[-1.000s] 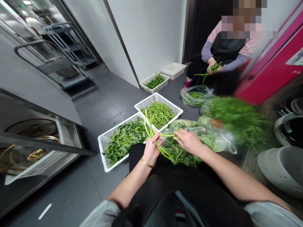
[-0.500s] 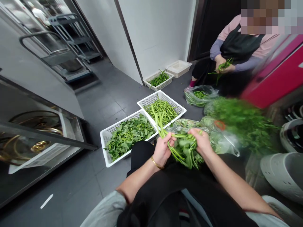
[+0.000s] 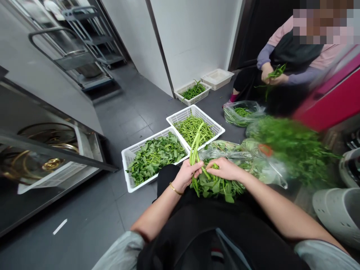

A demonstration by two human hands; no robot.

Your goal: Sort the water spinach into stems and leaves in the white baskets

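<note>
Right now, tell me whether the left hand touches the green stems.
Touching: the head view shows the left hand closed around the green stems.

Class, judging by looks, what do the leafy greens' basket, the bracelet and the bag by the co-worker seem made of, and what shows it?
Basket: likely moulded plastic, white, fairly matte; regular perforations suggest it.
Bracelet: probably metal, from its golden shine; solid or plated is unclear.
Bag: apparently plastic film, clear and glossy; it crinkles and shows greens inside.
</note>
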